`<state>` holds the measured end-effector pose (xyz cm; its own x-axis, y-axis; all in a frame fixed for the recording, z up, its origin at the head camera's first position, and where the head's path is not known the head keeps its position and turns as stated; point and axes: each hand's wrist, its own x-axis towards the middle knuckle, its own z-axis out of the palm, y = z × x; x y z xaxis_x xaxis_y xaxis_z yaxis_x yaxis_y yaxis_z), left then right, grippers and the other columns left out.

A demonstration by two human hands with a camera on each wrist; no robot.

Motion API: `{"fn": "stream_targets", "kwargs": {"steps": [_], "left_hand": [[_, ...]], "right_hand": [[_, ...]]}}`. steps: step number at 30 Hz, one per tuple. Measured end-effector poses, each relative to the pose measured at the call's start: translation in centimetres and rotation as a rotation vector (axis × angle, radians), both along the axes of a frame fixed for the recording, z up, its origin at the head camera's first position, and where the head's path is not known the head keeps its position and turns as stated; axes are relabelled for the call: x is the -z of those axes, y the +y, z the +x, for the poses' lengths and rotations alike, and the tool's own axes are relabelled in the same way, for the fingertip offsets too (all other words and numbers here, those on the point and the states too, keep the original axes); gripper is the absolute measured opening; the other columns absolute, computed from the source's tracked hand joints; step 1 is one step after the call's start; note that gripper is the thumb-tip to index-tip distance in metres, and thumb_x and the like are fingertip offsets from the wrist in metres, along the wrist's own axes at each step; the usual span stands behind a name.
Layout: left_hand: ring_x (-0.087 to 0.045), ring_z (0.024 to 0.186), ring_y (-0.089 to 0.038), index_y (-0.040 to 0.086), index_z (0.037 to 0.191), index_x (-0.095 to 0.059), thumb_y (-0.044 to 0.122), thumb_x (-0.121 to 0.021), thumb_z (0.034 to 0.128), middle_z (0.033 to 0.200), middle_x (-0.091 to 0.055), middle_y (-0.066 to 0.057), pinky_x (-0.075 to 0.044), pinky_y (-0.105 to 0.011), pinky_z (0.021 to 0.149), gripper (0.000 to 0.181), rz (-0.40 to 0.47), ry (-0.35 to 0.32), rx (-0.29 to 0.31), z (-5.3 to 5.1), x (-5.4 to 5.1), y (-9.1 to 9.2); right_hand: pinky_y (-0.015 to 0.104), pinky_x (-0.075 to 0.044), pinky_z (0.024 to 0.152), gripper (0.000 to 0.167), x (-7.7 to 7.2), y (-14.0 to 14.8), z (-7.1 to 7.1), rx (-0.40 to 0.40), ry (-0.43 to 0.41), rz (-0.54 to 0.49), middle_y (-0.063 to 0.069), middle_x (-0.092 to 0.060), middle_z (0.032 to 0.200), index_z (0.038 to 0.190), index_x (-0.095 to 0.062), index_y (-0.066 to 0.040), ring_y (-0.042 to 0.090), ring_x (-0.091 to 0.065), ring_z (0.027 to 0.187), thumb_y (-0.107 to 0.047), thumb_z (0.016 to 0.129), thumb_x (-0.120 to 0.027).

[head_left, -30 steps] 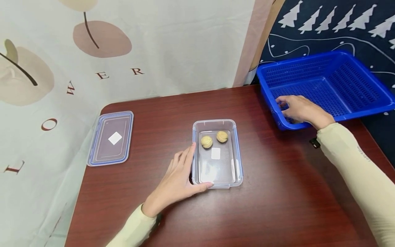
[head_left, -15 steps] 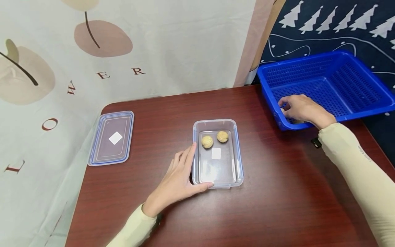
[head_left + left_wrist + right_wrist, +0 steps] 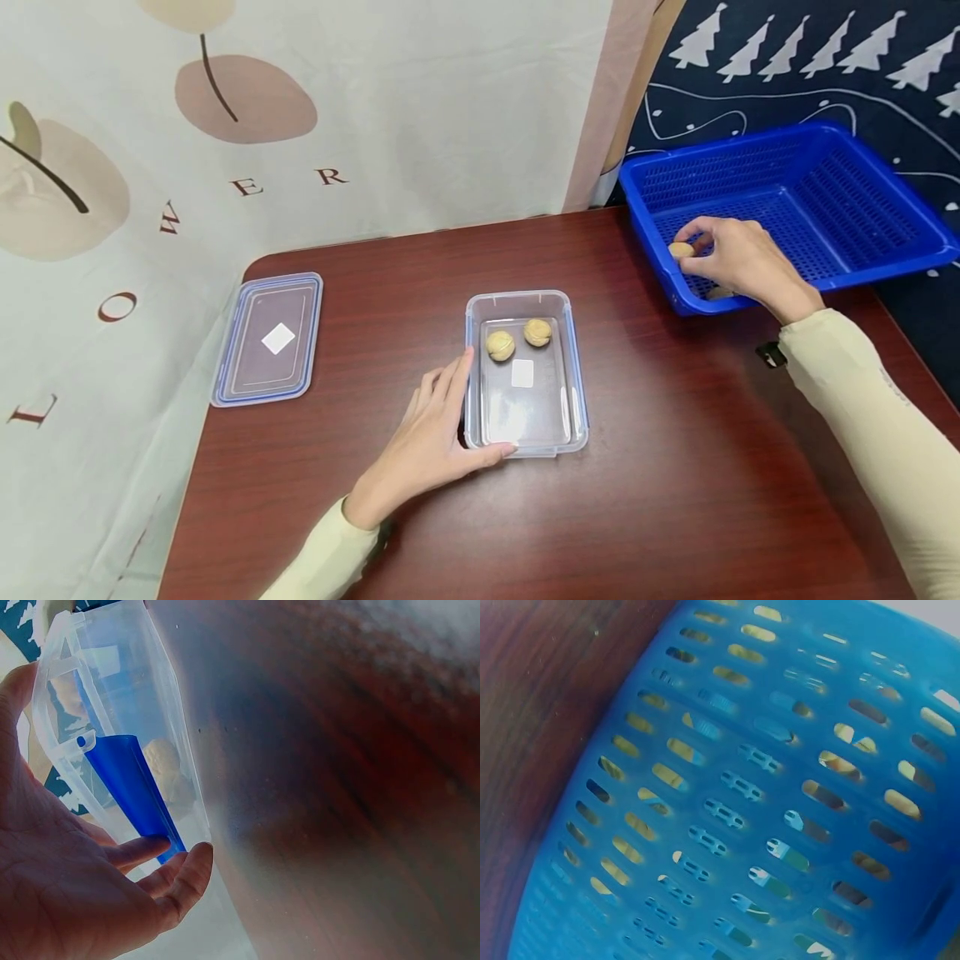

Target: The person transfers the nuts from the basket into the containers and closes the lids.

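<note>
Plainly, in the head view, the box [image 3: 525, 419] is clear, stiff plastic, oblong and round-cornered, with blue along its sides. The left hand [image 3: 423, 429] spans its near left corner, unclenched, fingers nearly straight along the wall, thumb on the near rim. The right hand [image 3: 738, 254], at the near left part of a slotted blue plastic basket [image 3: 870, 200], pinches one tan, rounded walnut [image 3: 681, 251] between thumb and fingers. Two ridged walnuts, a left one [image 3: 500, 345] and a right one [image 3: 537, 332], sit apart at the box's far end; at least one partly hidden nut [image 3: 718, 293] lies in the basket beneath the hand. One flat, blue-bordered lid [image 3: 270, 340] rests well left of the box. The table [image 3: 675, 475] is glossy, red-brown and wood-grained, backed by a pale printed cloth [image 3: 450, 108] and a dark one.

In the left wrist view, fingertips touch the box's smooth blue latch [image 3: 139, 791].

In the right wrist view, the basket's wall shows rows of rounded slots; the grip cannot be told there.
</note>
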<state>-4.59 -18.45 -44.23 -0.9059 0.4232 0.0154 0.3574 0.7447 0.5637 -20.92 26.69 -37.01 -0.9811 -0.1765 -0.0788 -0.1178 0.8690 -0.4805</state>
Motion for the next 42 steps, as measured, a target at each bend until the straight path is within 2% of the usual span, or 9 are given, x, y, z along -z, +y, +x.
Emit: {"fn": "stream_targets", "kwargs": {"steps": [5, 11, 18, 25, 30, 36, 42], "left_hand": [[-0.037, 0.145, -0.032, 0.018, 0.178, -0.011, 0.076, -0.081, 0.0829, 0.168, -0.041, -0.014, -0.038, -0.058, 0.116, 0.131, 0.000, -0.008, -0.003, 0.1, 0.0, -0.1], [-0.037, 0.145, -0.032, 0.019, 0.178, -0.010, 0.074, -0.081, 0.0832, 0.168, -0.041, -0.014, -0.038, -0.058, 0.116, 0.131, 0.002, -0.009, -0.003, 0.2, -0.1, -0.1], [-0.038, 0.145, -0.032, 0.019, 0.178, -0.011, 0.075, -0.081, 0.0832, 0.168, -0.041, -0.013, -0.039, -0.058, 0.115, 0.130, 0.004, -0.009, -0.005, 0.3, -0.2, -0.2], [-0.038, 0.145, -0.033, 0.018, 0.178, -0.011, 0.074, -0.082, 0.0831, 0.168, -0.040, -0.014, -0.038, -0.058, 0.116, 0.131, -0.002, -0.012, -0.005, 0.3, -0.2, -0.1], [-0.038, 0.146, -0.033, 0.016, 0.177, -0.012, 0.072, -0.083, 0.0831, 0.168, -0.041, -0.015, -0.038, -0.057, 0.117, 0.131, -0.004, -0.006, 0.001, 0.2, -0.3, -0.1], [-0.038, 0.146, -0.033, 0.014, 0.177, -0.012, 0.073, -0.082, 0.0833, 0.168, -0.040, -0.015, -0.038, -0.058, 0.117, 0.131, -0.008, -0.003, 0.007, 0.0, -0.3, 0.0], [-0.037, 0.146, -0.032, 0.015, 0.177, -0.012, 0.074, -0.081, 0.0831, 0.168, -0.040, -0.015, -0.038, -0.058, 0.116, 0.131, 0.000, -0.002, 0.002, -0.1, -0.3, 0.0]], "right_hand": [[0.046, -0.044, 0.071, 0.038, 0.2, -0.1, 0.5, 0.038, 0.077, -0.058, 0.030, -0.071, 0.121, 0.131, -0.072, -0.005, 0.042, -0.062, 0.102, -0.029, 0.102, -0.073], [0.033, -0.041, 0.060, 0.035, 0.2, -0.3, 1.2, 0.078, 0.173, -0.107, 0.023, -0.073, 0.114, 0.128, -0.074, -0.008, 0.031, -0.059, 0.086, -0.030, 0.101, -0.078], [0.028, -0.036, 0.056, 0.037, 0.4, -0.5, 1.9, 0.097, 0.259, -0.147, 0.017, -0.073, 0.109, 0.129, -0.074, -0.010, 0.025, -0.053, 0.077, -0.031, 0.100, -0.081], [0.021, -0.038, 0.051, 0.042, 0.6, -1.4, 2.6, 0.117, 0.346, -0.206, 0.010, -0.070, 0.095, 0.132, -0.074, -0.010, 0.019, -0.053, 0.072, -0.033, 0.099, -0.084], [0.019, -0.038, 0.051, 0.037, 0.6, -2.5, 3.0, 0.068, 0.414, -0.242, 0.005, -0.073, 0.099, 0.130, -0.076, -0.014, 0.016, -0.053, 0.069, -0.029, 0.098, -0.085], [0.020, -0.039, 0.056, 0.035, 0.5, -4.0, 3.7, -0.010, 0.450, -0.268, 0.002, -0.075, 0.100, 0.128, -0.077, -0.014, 0.014, -0.055, 0.073, -0.024, 0.096, -0.087], [0.032, -0.034, 0.053, 0.033, 0.4, -5.7, 4.6, -0.034, 0.425, -0.254, -0.001, -0.061, 0.078, 0.126, -0.077, -0.022, 0.016, -0.049, 0.066, -0.031, 0.096, -0.087]]}}
